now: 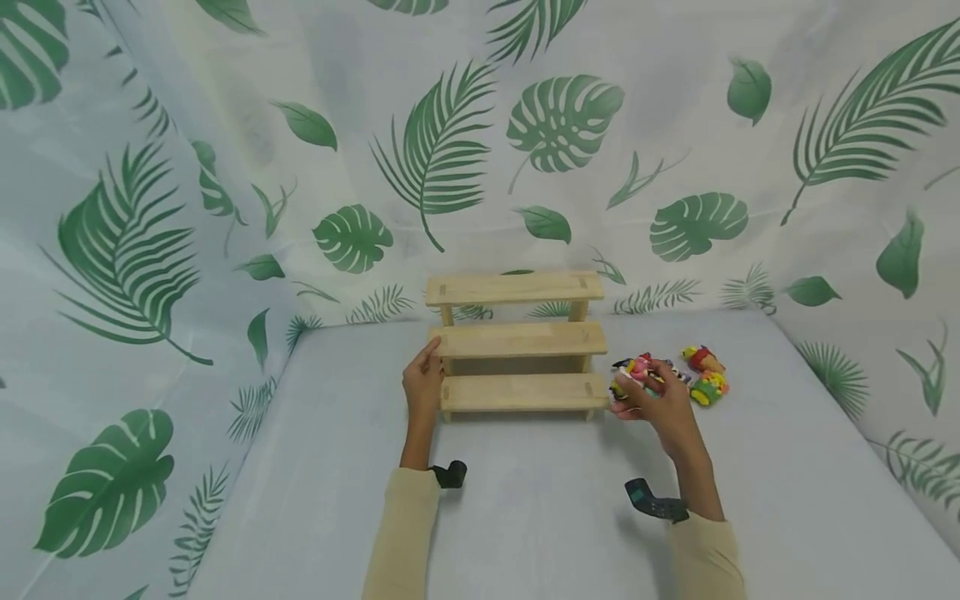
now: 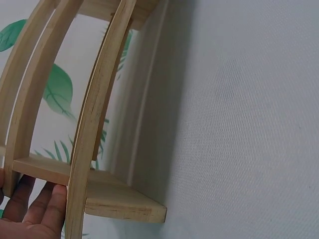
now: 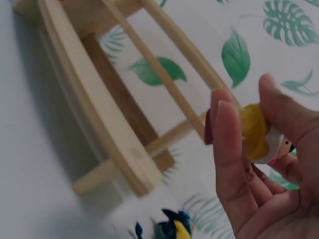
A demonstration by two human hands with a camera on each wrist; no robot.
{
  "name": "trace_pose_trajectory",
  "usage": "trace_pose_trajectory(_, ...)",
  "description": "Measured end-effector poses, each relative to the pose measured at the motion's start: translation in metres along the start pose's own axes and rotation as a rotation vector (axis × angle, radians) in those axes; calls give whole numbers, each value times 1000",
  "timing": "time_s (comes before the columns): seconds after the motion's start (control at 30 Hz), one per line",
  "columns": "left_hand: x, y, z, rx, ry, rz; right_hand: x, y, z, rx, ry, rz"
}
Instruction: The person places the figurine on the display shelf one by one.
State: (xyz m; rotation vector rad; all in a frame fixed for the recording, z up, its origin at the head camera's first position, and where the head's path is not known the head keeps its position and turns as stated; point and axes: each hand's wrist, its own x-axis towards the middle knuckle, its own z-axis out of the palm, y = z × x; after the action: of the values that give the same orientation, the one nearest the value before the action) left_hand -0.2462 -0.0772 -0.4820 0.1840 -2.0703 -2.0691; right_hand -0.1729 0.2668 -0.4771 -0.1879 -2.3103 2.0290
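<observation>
Cream fabric sleeves [image 1: 401,533] lead to a left hand [image 1: 423,385] gripping the left end of a pale wooden three-tier shelf [image 1: 521,340] and a right hand [image 1: 662,406] pinching a yellow-and-white toy figurine [image 3: 255,127] near its right. Work seems barely begun: no figurine stands on the shelf; other colourful figurines [image 1: 708,389] lie alongside.

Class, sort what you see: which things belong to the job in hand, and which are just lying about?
Job:
wooden stand, gripped by the left hand
toy figure, held in the right hand
probably the loose toy figures beside the stand

Just there:
leaf-print backdrop
pale surface
wrist cameras, worn
</observation>
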Motion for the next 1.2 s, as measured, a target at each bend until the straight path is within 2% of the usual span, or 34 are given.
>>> trace_pose_trajectory(0.17, -7, 9, -4, 16, 7, -3, 12, -12, 22, -71, -80, -11)
trace_pose_trajectory(0.23, -5, 2, -5, 11, 7, -2, 18, -16, 32, -55, -105, -19)
trace_pose_trajectory(0.43, 11, -35, -3, -13, 18, 1, 39, -32, 58, 146, -63, -91)
trace_pose_trajectory(0.53, 12, -36, -1, -23, 23, -3, 54, -44, 68, 240, -68, -99)
trace_pose_trajectory(0.8, 11, -39, -3, -10, 40, -15, 75, -67, 97, 451, -252, -31)
trace_pose_trajectory(0.87, 10, -39, -3, -6, 42, -12, 78, -70, 103, 434, -269, -34)
trace_pose_trajectory(0.93, 10, -39, -3, -11, 39, -5, 81, -73, 108, 365, -268, -63)
trace_pose_trajectory(1.07, 12, -36, -2, -39, 25, 19, 92, -85, 118, 155, -251, -164)
trace_pose_trajectory(1.2, 16, -34, -1, -64, 31, 20, 106, -105, 128, 56, -276, -263)
